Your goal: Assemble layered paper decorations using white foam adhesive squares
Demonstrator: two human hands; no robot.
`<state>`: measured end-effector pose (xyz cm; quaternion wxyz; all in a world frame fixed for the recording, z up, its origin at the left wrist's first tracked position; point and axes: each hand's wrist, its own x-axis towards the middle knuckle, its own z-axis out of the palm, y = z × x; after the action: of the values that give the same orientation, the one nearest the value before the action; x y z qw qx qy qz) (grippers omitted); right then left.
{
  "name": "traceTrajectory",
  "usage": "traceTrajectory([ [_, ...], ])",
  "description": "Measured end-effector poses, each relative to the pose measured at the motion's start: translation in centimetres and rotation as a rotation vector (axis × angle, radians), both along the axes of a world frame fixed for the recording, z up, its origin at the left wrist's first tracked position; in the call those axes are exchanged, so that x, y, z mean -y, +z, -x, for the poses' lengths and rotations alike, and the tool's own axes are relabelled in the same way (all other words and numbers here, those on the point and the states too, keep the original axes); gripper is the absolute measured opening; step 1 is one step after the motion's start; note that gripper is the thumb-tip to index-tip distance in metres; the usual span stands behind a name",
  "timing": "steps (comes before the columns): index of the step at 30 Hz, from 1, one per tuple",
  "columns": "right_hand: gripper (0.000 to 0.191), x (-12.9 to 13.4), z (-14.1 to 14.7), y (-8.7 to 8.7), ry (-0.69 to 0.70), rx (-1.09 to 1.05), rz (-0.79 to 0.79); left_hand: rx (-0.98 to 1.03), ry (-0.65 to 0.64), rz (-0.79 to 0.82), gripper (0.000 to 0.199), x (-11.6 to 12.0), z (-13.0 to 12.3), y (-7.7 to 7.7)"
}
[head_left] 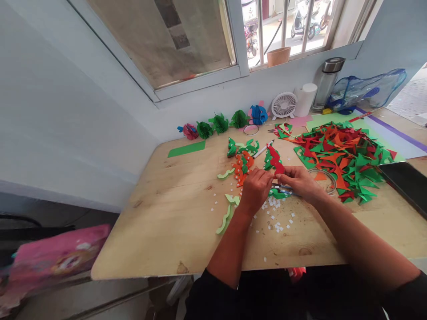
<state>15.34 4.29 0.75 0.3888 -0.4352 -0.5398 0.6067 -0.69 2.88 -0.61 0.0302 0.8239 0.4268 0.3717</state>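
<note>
Both hands meet over the wooden table, pinching the lower end of a wavy red paper piece (274,159). My left hand (258,184) is closed at its left side, and my right hand (296,180) pinches its right edge. Just behind it lies a green paper piece with white squares (267,161). Left of the hands are an orange and green paper piece (240,171) and pale green wavy strips (226,218). Small white squares (278,226) are scattered in front of the hands. Scissors, partly hidden, lie under the right fingers.
A large heap of red, orange and green scraps (340,155) covers the right side, with a tape roll (328,180) and a phone (405,184) beside it. Folded paper figures (220,123), a small fan (283,106) and a glass bottle (325,86) line the wall.
</note>
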Motion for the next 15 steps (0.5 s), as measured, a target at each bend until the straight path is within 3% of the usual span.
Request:
traceTrajectory([
  [7, 0.029, 0.33, 0.22, 0.5, 0.011, -0.016, 0.027, 0.231, 0.02, 0.14, 0.016, 0.3, -0.18, 0.36],
  [15, 0.027, 0.36, -0.04, 0.65, 0.026, -0.059, 0.036, 0.927, -0.031, 0.757, 0.019, 0.07, -0.03, 0.42],
])
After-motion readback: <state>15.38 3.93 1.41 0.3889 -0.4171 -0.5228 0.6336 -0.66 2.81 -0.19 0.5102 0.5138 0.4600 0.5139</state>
